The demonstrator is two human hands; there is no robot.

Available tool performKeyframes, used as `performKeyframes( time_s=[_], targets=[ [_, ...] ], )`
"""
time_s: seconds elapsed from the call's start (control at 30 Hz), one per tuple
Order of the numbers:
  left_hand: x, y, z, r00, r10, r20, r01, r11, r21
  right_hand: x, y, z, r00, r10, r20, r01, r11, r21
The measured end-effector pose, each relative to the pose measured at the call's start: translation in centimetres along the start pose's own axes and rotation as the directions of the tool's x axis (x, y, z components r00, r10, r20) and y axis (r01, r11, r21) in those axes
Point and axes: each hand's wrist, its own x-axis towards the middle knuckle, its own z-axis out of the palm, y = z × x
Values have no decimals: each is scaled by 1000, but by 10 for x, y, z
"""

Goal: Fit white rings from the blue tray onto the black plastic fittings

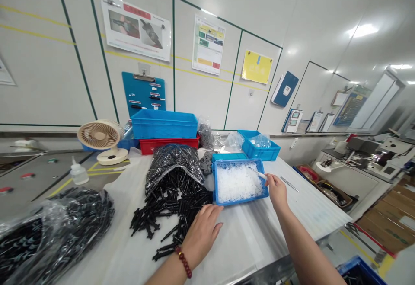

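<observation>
My right hand (276,190) is closed on a pair of slim pale tweezers (257,172), whose tip points left over the near blue tray. Small white translucent pieces fill that blue tray (241,201). My left hand (204,228), with a beaded bracelet on the wrist, reaches forward with fingers stretched out. It lies at the right edge of a pile of black slender plastic parts (181,200); whether its fingertips touch any part cannot be made out. The pile spills from a clear plastic bag (177,157). A second thin metal tool (289,184) lies right of my right hand.
A cream fan (101,136) and a squeeze bottle (78,173) stand at the left. Another bag of black parts (71,228) lies front left. Behind the pile, a blue bin (164,123) rests on a red bin (168,144). A blue bin (264,150) holding plastic bags stands back right.
</observation>
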Motion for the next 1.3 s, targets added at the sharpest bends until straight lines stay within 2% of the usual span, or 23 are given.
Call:
performKeyframes(
  time_s=[0.63, 0.93, 1.3],
  targets=[
    [0, 0, 0, 1000, 9, -9, -9, 1000, 9, -1, -5, 1, 999, -25, 30, 27, 998, -62],
    [0, -1, 2, 1000, 12, -15, -12, 1000, 3, 9, -13, -1, 996, -46, 70, 60, 973, -222],
    [1, -1, 1, 1000, -2, -5, 3, 1000, 5, 20, -44, 4, 984, -90, 154, 151, 883, -444]
  ],
)
